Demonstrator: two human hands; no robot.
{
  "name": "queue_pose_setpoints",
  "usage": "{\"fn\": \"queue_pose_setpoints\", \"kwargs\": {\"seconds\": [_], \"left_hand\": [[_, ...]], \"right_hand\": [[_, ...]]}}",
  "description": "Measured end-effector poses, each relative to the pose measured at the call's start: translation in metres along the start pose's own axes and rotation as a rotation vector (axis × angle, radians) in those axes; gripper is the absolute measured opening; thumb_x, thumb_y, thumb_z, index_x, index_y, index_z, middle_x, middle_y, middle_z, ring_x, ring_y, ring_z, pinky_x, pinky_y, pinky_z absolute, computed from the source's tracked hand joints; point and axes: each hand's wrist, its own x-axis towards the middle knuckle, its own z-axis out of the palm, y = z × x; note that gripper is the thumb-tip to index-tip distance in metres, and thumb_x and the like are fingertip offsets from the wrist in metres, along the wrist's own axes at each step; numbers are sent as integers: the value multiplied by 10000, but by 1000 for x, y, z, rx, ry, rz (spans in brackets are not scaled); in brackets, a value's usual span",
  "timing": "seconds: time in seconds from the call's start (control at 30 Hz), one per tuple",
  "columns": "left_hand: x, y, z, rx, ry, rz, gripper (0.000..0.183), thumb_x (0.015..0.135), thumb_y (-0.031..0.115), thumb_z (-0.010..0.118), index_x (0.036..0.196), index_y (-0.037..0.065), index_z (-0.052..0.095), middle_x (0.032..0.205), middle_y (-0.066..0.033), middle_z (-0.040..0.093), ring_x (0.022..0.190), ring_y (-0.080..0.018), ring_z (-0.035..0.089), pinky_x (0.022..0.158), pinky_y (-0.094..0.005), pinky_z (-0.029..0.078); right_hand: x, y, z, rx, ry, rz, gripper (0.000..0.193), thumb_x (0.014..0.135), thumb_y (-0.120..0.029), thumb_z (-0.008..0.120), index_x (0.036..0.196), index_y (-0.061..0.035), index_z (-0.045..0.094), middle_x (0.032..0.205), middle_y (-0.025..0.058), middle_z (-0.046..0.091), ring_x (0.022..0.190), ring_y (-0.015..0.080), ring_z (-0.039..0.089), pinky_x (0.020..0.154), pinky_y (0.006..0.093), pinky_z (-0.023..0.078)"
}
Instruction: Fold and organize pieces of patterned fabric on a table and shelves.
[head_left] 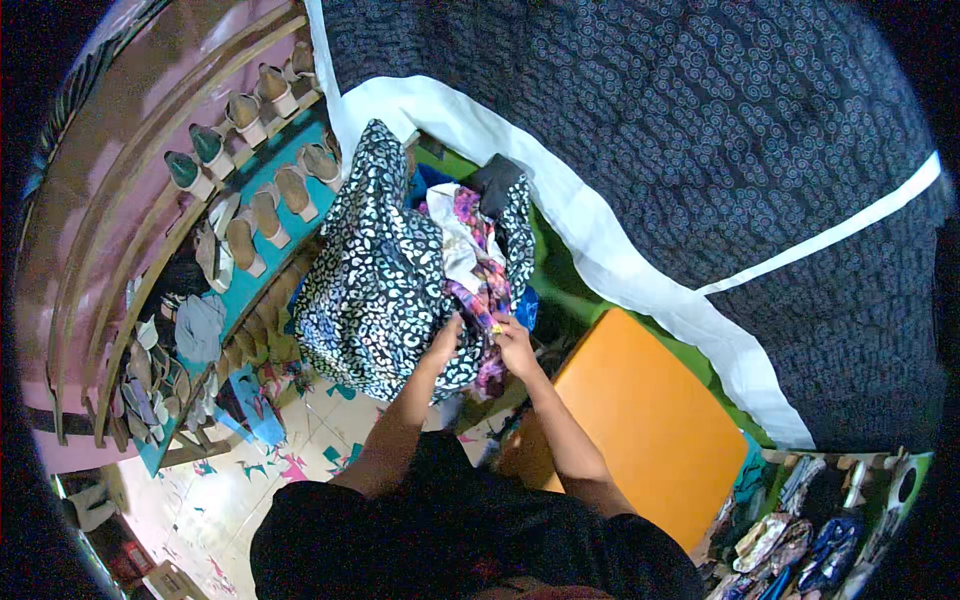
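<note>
A large black-and-white leopard-print cloth (375,270) hangs in a bulky heap in front of me. Inside its folds lie a pink and purple floral cloth (492,290), a white piece of cloth (460,245) and a dark grey one (495,185). My left hand (445,342) is closed at the inner edge of the leopard-print cloth, its fingertips partly hidden in the folds. Close beside it, my right hand (513,345) pinches the floral cloth. Both forearms reach up from the lower edge.
Shoe racks (250,165) with several rows of shoes curve along the left. An orange board or tabletop (640,400) stands to my right. Dark patterned fabric with a white border (560,200) spans the upper right. Cloth scraps (292,467) litter the tiled floor; folded clothes (800,530) fill the lower right.
</note>
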Motion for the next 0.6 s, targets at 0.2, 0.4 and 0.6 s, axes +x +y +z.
{"fn": "queue_pose_setpoints", "kwargs": {"seconds": [0.2,0.4,0.6], "left_hand": [[9,-3,0,-197,44,54,724,800,596,265,1299,71,244,1355,-164,189,1265,-301,123,996,-469,101],[-4,18,25,-424,-50,117,745,758,604,357,1227,26,344,1220,-174,367,1093,-273,375,897,-416,312],[-36,52,19,-731,-425,175,869,692,714,306,1167,-5,420,1103,-145,460,930,-245,469,780,-335,422]], "right_hand": [[5,-81,-32,589,-101,538,298,712,-105,384,925,13,557,763,36,581,676,134,549,666,234,424],[-14,-110,-69,1088,-204,301,493,670,-211,444,1045,105,490,989,180,567,918,261,550,864,332,397],[-56,-145,-102,1173,-44,419,301,629,-225,505,720,58,545,620,121,551,515,202,513,474,290,418]]}}
